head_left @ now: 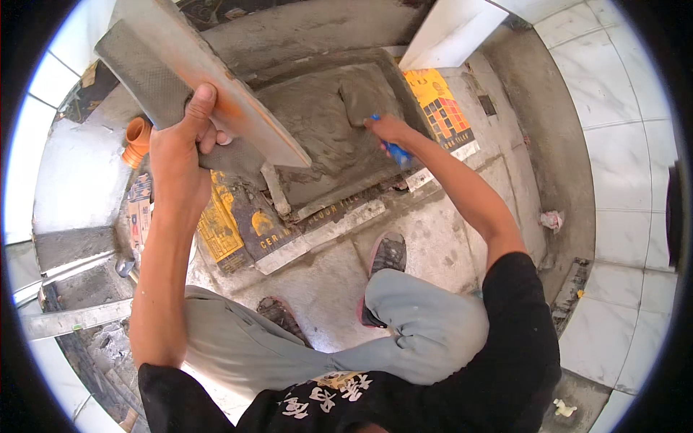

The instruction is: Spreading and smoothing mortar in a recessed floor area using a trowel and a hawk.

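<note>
Left hand (179, 144), fingers clasping a flat, pale, orange-stained tile (245, 119); right hand (390, 130), fingers curled round a blue-handled trowel (400, 156) in grey mortar (307, 123); yellow-and-black cardboard (260, 220) bears block lettering.

The mortar (310, 123) is grey, trowel handle (399, 155) blue, tile back (146, 76) seemingly gridded.

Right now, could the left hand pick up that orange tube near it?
Probably not as it stands: the left hand is taken up gripping a pale tile. Nothing visible lies between hand and orange tube, though, so a free hand could likely get there.
</note>
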{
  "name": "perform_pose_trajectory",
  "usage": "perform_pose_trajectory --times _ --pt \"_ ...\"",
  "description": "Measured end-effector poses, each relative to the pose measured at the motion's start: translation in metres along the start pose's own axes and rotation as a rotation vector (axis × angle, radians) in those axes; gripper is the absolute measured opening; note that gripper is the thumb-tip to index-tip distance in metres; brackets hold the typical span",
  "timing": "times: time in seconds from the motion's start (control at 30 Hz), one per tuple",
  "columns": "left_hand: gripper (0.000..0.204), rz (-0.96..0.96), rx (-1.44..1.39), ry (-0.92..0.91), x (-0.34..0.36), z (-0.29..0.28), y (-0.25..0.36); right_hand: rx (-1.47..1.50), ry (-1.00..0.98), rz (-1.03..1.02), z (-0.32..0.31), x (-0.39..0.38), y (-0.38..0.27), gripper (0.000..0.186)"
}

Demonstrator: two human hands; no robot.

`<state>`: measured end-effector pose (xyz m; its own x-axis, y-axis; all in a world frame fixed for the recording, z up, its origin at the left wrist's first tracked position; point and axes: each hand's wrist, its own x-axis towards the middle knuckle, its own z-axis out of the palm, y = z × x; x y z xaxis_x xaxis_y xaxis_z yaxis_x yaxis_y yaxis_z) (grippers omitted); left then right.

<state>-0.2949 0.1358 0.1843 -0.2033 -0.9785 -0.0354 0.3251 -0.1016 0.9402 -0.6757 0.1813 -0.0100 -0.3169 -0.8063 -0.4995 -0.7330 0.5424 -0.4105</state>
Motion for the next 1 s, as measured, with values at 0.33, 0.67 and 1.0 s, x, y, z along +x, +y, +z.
perform_pose_trajectory --times 0.33,0.67,1.0 --pt "0.027 -0.021 -0.021 0.037 0.004 -0.017 -0.002 0.273 -0.114 0.152 -0.001 -0.011 -0.03 0.047" --pt "0.026 -0.035 0.032 -0.022 0.006 -0.01 -0.008 -0.592 0.005 -0.459 -0.003 0.041 0.018 0.048" --pt "0.025 -0.093 0.011 -0.052 0.012 -0.01 -0.014 -0.574 0.272 -0.346 0.001 0.006 0.021 0.047"
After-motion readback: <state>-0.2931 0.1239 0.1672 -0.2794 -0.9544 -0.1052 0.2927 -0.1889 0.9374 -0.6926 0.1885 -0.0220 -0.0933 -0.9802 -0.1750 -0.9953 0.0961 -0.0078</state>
